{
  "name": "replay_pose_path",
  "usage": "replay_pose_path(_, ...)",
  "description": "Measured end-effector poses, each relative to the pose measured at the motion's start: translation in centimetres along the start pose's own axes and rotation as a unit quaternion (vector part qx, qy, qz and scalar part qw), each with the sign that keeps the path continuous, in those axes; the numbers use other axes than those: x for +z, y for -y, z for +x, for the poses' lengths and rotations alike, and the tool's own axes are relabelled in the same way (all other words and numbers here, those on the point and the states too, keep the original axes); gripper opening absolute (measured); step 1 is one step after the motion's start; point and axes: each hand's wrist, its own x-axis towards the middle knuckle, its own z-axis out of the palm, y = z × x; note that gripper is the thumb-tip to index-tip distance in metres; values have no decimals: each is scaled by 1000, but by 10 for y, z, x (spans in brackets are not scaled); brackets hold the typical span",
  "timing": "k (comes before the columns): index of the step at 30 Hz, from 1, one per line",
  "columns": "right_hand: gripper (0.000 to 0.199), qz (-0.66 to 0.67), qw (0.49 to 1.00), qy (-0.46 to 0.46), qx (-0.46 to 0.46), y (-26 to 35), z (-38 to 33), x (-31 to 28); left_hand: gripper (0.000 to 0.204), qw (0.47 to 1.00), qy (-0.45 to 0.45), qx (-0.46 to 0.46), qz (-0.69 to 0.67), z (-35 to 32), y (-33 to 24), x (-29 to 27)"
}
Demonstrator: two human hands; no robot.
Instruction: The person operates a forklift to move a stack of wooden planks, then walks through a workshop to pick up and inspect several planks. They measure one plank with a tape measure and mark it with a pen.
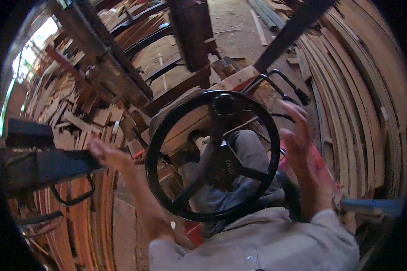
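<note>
A black three-spoke steering wheel (157, 198) with a knob (224, 104) at its far rim stands in front of me, over my bent legs. Neither hand touches the wheel. My left hand (107, 154) is raised to its left, beside the end of a dark metal beam (45, 167). Its fingers look stretched out, though blurred, and I see nothing held. On the right, my right hand (296, 131) is raised with fingers curved and thumb apart. Black-knobbed control levers (298, 96) stand just beyond it; another lever's end passes close to the fingers, and contact cannot be told.
Ahead rises a dark metal mast (190, 36), like a forklift's, with a slanted dark post (294, 31) to its right. Long boards (348, 104) are stacked along the right side. Loose wood scraps (72, 117) and reddish planks (86, 226) lie on the left.
</note>
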Motion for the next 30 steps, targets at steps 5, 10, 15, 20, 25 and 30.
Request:
replay_pose_path(5, 31, 149, 987, 2, -57, 32, 67, 106, 27, 923, 153, 98, 338, 40, -97, -63)
replay_pose_path(10, 19, 160, 973, -44, -162, 48, 75, 137, 32, 678, 276, 205, 650, 42, -121, -88)
replay_pose_path(15, 18, 247, 962, 12, -118, 75, 66, 161, 39, 538, 304, 156, 770, 41, -68, -97)
replay_pose_path(20, 19, 279, 949, 25, -145, 101, 51, 179, 33, 455, 336, 230, 792, 33, -56, -110)
replay_pose_path(25, 23, 296, 935, 53, -187, 120, 21, 189, 25, 425, 351, 235, 801, 20, -82, -98)
replay_pose_path(30, 17, 335, 896, 153, -249, 131, -50, 200, 26, 431, 350, 264, 789, 22, -63, -105)
